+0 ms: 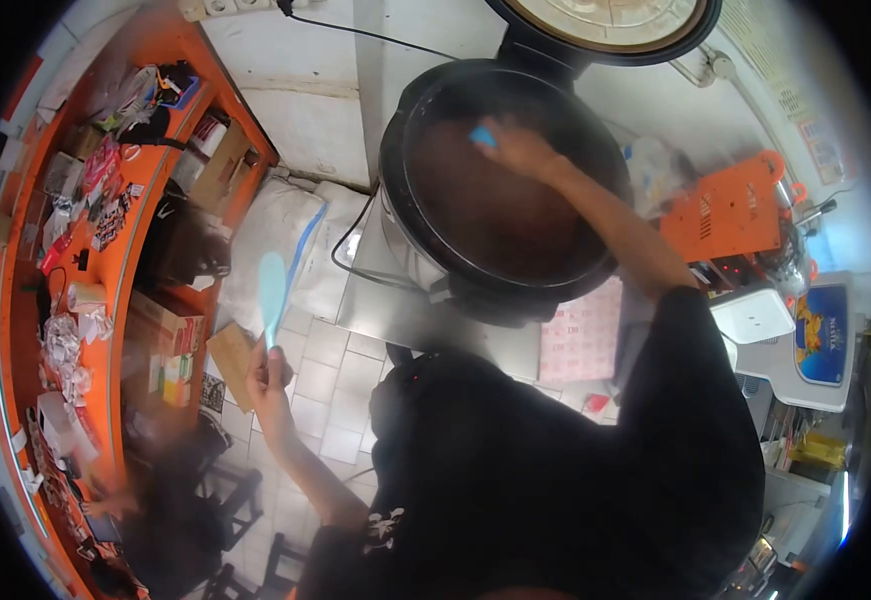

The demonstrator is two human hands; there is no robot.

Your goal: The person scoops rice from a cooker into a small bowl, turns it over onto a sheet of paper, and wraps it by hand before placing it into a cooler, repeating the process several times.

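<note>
My left hand [269,376] is closed around the handle of a pale blue rice paddle [272,285], its blade pointing up above the tiled floor. My right hand [517,150] reaches into a big black cooker [405,245], over its dark reddish-brown inside. A small bright blue piece [482,136] sticks out from its fingers; the rest is covered, so its kind cannot be made out. Steam or a hazy lens blurs that hand. The cooker's round lid [610,22] stands open at the back.
Orange shelving [120,345] with packets and boxes runs along the left. A person [170,510] is at the lower left, near dark stools [240,500]. White sacks [265,235] lie beside the cooker. At right are a pink patterned box [581,335] and an orange machine [725,210].
</note>
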